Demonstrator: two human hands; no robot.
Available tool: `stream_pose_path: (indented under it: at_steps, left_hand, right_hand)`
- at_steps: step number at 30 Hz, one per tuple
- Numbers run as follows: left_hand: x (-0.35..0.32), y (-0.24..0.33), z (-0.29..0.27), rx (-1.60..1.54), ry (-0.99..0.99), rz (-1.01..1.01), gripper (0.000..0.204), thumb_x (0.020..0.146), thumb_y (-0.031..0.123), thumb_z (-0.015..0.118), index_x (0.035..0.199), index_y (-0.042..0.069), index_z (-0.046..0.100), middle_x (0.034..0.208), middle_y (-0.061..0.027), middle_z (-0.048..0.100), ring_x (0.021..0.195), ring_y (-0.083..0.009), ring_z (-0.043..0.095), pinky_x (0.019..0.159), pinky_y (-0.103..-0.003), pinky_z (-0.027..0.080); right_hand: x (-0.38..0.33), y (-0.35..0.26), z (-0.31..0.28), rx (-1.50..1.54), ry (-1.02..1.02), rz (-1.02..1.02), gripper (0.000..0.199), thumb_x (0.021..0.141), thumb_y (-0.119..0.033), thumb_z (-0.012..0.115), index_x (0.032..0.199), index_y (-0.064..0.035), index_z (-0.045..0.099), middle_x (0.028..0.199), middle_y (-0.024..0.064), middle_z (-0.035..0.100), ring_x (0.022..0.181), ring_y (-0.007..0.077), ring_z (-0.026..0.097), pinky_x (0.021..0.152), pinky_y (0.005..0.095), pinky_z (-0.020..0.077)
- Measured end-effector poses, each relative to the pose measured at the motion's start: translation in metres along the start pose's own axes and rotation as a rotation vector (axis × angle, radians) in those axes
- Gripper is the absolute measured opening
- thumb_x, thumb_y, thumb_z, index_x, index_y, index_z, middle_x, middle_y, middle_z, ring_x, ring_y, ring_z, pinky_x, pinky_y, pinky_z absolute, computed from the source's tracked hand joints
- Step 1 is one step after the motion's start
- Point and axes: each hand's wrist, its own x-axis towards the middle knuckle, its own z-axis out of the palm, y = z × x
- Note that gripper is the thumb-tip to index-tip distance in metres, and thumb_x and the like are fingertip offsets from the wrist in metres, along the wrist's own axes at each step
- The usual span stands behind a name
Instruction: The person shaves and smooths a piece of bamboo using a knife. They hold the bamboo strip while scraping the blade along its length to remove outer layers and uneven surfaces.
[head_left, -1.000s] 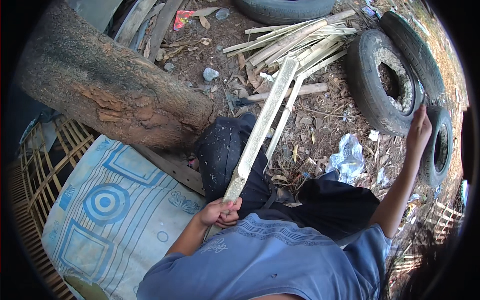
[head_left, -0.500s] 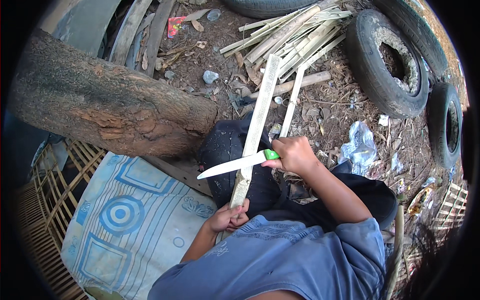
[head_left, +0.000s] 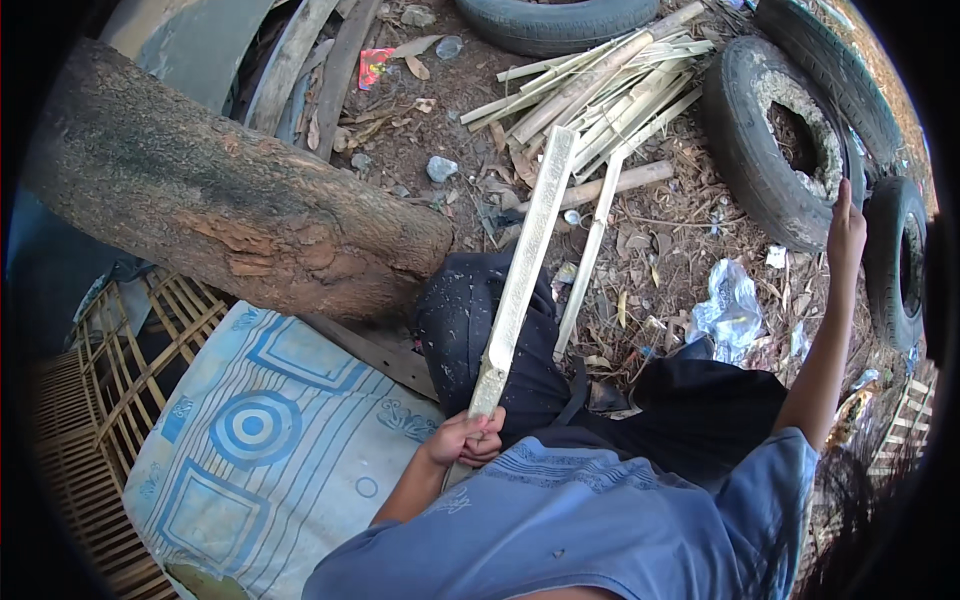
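Observation:
My left hand is closed around the near end of a long, pale split-bamboo strip. The strip slants up and away over my dark-trousered leg, with its far end near a pile of bamboo pieces. My right hand is stretched far out to the right, close in the picture to a worn tyre. Its fingers look folded, with one digit pointing up. The green-handled knife seen earlier does not show now, so what this hand holds is hidden. Another thin strip lies beside the held one.
A thick tree trunk leans in from the left. Below it are a blue-and-white patterned sheet and a woven bamboo lattice. More tyres stand at right. Crumpled clear plastic, dry leaves and litter cover the soil.
My right hand has swung from the bamboo strip far out to the right. The knife that lay across the strip has gone from sight. My left hand keeps its grip; the view has shifted slightly.

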Motion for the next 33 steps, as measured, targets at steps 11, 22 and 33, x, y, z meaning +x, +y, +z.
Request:
stream_pose_path:
  at_steps: [11,22,33]
  left_hand:
    - [0.01,0.007,0.007,0.102,0.022,-0.087,0.04,0.095,0.05,0.046,0.08,0.015,0.033,0.052,0.007,0.026,0.042,-0.0015,0.017,0.035,-0.02,0.011]
    - [0.002,-0.002,-0.006,0.075,0.005,-0.015,0.038,0.096,0.048,0.046,0.083,0.014,0.035,0.053,0.0071,0.027,0.041,-0.0012,0.019,0.034,-0.019,0.013]
    - [0.008,-0.009,-0.004,0.309,0.103,0.108,0.056,0.092,0.062,0.042,0.088,0.005,0.045,0.058,0.0011,0.043,0.05,-0.0071,0.043,0.043,-0.02,0.038]
  right_hand:
    - [-0.224,-0.253,0.053,0.414,-0.889,-0.527,0.051,0.084,-0.054,0.06,0.068,-0.0053,0.055,0.057,0.0139,0.057,0.052,0.0348,0.059,0.05,0.0439,0.0469]
    - [-0.048,-0.032,0.178,-0.121,-0.555,0.406,0.079,0.092,-0.065,0.037,0.1,0.0068,0.067,0.102,0.0339,0.062,0.105,0.0447,0.06,0.092,0.0463,0.0454]
    - [-0.178,-0.16,0.081,1.007,-0.922,0.424,0.052,0.1,-0.05,0.037,0.066,-0.0112,0.036,0.055,-0.0072,0.029,0.043,0.0042,0.026,0.038,0.022,0.0198]
